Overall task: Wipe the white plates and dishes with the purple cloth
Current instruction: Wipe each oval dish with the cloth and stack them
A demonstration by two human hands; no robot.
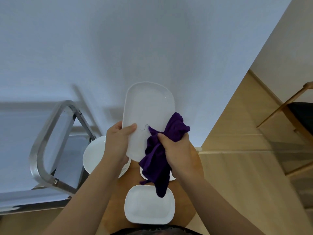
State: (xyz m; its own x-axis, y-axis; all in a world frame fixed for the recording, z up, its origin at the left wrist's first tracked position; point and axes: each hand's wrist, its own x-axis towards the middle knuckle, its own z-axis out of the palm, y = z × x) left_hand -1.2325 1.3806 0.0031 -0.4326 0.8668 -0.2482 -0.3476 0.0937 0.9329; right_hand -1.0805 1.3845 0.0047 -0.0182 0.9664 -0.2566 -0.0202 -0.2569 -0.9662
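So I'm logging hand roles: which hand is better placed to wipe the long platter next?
Right hand: it grips the purple cloth against the long platter. Left hand is holding the platter's edge.

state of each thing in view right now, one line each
oblong white platter: lifted off the table, tilted up, a loose thread on its face
left hand: grips the platter's left edge
purple cloth: bunched, pressed to the platter's right edge, tail hanging down
right hand: grips the cloth
small rectangular dish: lying flat on the wooden table
round plate: lying on the table, partly hidden by the left arm
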